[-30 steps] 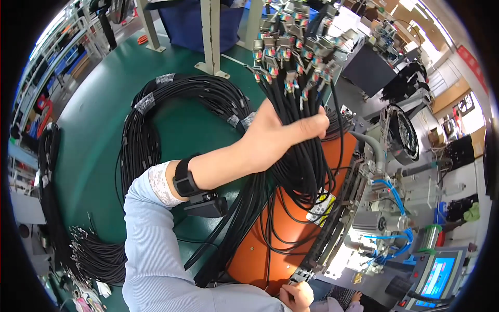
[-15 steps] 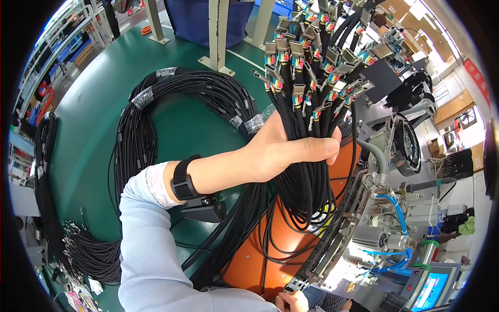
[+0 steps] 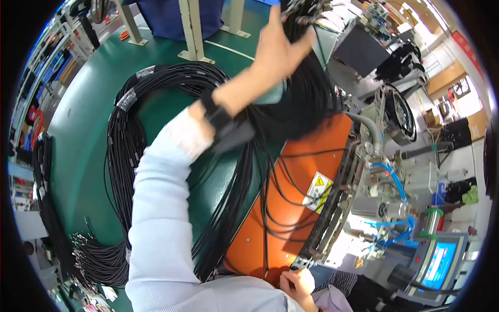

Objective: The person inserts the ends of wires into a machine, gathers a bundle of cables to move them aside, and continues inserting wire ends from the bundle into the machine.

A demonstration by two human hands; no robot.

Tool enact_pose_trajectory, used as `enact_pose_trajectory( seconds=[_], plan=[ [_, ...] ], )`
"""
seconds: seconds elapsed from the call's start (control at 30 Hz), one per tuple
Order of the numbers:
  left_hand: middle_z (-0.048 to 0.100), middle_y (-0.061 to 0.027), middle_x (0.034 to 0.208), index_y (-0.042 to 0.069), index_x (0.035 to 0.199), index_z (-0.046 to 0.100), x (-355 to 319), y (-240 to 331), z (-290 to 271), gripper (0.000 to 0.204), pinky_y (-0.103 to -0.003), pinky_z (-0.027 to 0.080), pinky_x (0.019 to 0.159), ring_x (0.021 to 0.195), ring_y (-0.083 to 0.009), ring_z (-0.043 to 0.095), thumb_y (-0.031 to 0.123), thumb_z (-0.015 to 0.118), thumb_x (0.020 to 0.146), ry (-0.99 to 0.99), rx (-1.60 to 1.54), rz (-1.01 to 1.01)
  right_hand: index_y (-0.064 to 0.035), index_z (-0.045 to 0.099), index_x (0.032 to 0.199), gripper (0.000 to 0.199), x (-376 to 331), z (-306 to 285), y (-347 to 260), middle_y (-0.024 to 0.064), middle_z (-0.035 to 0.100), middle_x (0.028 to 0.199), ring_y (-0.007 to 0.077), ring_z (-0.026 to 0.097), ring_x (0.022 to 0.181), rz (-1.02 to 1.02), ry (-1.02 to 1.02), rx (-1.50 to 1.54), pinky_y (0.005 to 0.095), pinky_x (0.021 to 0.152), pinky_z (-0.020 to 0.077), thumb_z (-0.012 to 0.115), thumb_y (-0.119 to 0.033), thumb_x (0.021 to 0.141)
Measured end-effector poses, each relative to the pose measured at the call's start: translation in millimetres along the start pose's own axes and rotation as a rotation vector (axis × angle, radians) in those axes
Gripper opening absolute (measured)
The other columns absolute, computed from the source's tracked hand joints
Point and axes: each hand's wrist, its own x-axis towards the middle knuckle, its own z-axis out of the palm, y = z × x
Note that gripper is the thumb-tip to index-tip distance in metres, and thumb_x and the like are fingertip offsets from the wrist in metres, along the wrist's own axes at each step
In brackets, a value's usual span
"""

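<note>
My left hand (image 3: 278, 54), blurred, reaches far across the table at the top middle. Its index finger and thumb are spread apart against a thick bundle of black cables (image 3: 312, 86). The connector ends (image 3: 306, 10) of this bundle lie beyond the fingers, and its lower loops are smeared by motion. A black strap with a dark box-shaped device (image 3: 223, 122) is on my left wrist. My right hand (image 3: 297, 283) is at the lower edge by the near end of the orange plate (image 3: 249, 249). Its fingers are curled; what they hold, if anything, is hidden.
On the green table (image 3: 78, 171) lies a large coil of black cables (image 3: 122, 130). Another cable bundle (image 3: 44, 192) runs along the left edge. Loose cables cross the orange plate beside a machine rail (image 3: 332, 208). A screen (image 3: 436, 265) stands lower right; metal posts (image 3: 192, 31) rise at the back.
My left hand and the cable bundle have moved up and away, uncovering the orange plate and its warning label. The fingers have spread from their grip. My right hand has moved slightly up.
</note>
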Motion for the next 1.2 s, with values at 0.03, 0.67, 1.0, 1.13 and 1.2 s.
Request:
enact_pose_trajectory(
  seconds=[0.03, 0.67, 1.0, 1.13, 1.2],
  plan=[
    [0.062, -0.0232, 0.097, -0.002, 0.12, 0.044, 20, -12, 7, 0.056, -0.045, 0.048, 0.079, 0.092, -0.0389, 0.06, 0.025, 0.07, 0.078, 0.048, 0.224, 0.005, -0.0053, 0.065, 0.091, 0.024, 1, 4, -5, 0.0069, 0.063, 0.081, 0.0235, 0.059, 0.069, -0.079, 0.157, 0.0, 0.0331, 0.063, 0.0459, 0.073, -0.008, 0.069],
    [0.038, -0.0354, 0.126, -0.012, 0.137, 0.021, -266, 208, -85, 0.095, -0.048, 0.041, 0.097, 0.115, -0.0472, 0.046, 0.035, 0.071, 0.07, -0.965, 0.865, -0.483, -0.0002, 0.049, 0.126, 0.058, -77, 39, -75, 0.0192, 0.044, 0.135, 0.034, 0.043, 0.122, -0.494, 0.042, -0.082, 0.0436, 0.101, 0.0323, 0.065, -0.032, 0.081],
    [0.063, -0.017, 0.081, -0.002, 0.091, 0.056, -281, 238, -124, 0.024, -0.038, 0.053, 0.074, 0.08, -0.0315, 0.064, 0.01, 0.066, 0.073, -0.893, 0.636, -1.03, 0.0006, 0.049, 0.124, 0.048, -139, 17, -52, 0.0176, 0.051, 0.124, 0.0282, 0.052, 0.114, -0.013, -0.005, 0.741, 0.0406, 0.094, 0.042, 0.061, -0.027, 0.088],
    [0.061, -0.0071, 0.089, 0.001, 0.095, 0.058, -292, 314, -75, 0.018, -0.031, 0.051, 0.071, 0.083, -0.0188, 0.063, 0.004, 0.061, 0.077, -0.794, -0.026, -1.362, 0.0018, 0.048, 0.123, 0.042, -123, 34, -42, 0.0166, 0.055, 0.119, 0.024, 0.056, 0.106, 0.213, 0.17, 1.472, 0.0352, 0.091, 0.046, 0.056, -0.027, 0.093],
    [0.061, -0.0068, 0.088, 0.002, 0.101, 0.056, -292, 346, -60, 0.024, -0.031, 0.051, 0.073, 0.085, -0.0193, 0.062, 0.003, 0.06, 0.078, -1.137, 0.149, -1.05, 0.0027, 0.048, 0.121, 0.04, -113, 18, -40, 0.0156, 0.058, 0.114, 0.0235, 0.06, 0.096, 0.323, -0.035, 1.858, 0.0328, 0.083, 0.0504, 0.052, -0.028, 0.095]
  ],
)
